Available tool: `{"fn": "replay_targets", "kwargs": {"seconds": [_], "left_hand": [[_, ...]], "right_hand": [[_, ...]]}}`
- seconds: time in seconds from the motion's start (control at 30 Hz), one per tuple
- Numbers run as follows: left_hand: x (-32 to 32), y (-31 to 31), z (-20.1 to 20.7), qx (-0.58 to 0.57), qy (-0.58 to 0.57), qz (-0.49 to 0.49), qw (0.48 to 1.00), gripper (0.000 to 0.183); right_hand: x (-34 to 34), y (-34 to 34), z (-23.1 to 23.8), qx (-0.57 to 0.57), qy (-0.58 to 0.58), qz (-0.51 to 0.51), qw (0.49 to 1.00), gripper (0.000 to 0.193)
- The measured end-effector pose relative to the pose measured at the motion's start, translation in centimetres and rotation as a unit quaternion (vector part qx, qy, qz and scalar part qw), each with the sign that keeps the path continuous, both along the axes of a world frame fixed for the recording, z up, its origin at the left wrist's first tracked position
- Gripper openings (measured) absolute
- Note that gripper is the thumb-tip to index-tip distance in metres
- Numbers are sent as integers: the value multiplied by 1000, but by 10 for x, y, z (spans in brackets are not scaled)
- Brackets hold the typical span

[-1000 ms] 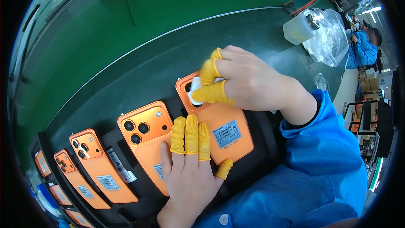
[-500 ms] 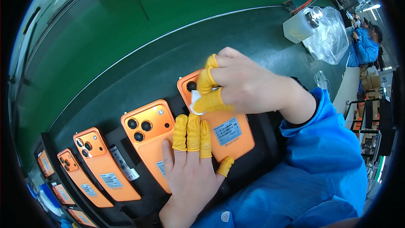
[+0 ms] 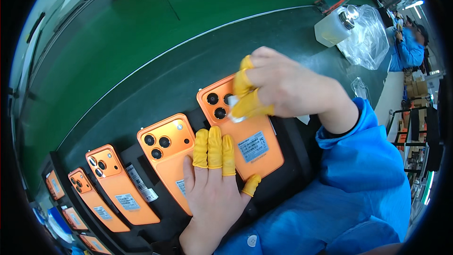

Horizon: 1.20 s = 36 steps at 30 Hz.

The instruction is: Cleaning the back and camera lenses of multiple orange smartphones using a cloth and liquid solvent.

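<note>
The phone (image 3: 250, 131) lies in the tray (image 3: 165, 208), left hand (image 3: 213, 193) flat along its side, right hand (image 3: 289, 87) pinching a wipe (image 3: 237, 118) over it. Looks stiff, slick, probably light; I'd take the edges, sparing the lenses (image 3: 220, 113).

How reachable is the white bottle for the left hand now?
Probably not directly: in this view the right hand, pinching a white wipe, sits between the left hand and the white bottle.

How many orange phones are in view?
7: one orange phone partly under the right hand, a second partly under the left hand, a third and fourth farther left, three more at the picture's left edge. Others may be hidden.
</note>
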State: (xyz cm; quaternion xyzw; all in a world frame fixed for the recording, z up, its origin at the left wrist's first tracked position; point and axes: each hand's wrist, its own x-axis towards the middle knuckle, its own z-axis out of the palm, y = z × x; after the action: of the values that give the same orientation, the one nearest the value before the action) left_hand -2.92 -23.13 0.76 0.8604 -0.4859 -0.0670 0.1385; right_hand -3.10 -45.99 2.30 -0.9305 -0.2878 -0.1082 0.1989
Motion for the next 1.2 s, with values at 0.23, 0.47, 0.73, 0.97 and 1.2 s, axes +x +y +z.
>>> {"fn": "replay_targets", "kwargs": {"seconds": [0.23, 0.47, 0.73, 0.97, 1.2], "left_hand": [[-1, -3, 2, 1, 0, -3, 1000, 80], [0, -2, 1, 7, -1, 1, 1000, 81], [-1, -2, 2, 4, -4, -3, 1000, 81], [0, -3, 2, 10, -2, -8, 1000, 82], [-1, -4, 5, 2, 13, 7, 1000, 69]], "right_hand": [[4, 11, -12, 42, -78, -111, 990, 19], [0, -10, 3, -8, 22, -41, 999, 17], [3, 0, -2, -6, -39, -71, 997, 23], [-1, -9, 4, 32, -52, -91, 994, 18], [-2, 6, -7, -23, -63, -69, 995, 7]]}}
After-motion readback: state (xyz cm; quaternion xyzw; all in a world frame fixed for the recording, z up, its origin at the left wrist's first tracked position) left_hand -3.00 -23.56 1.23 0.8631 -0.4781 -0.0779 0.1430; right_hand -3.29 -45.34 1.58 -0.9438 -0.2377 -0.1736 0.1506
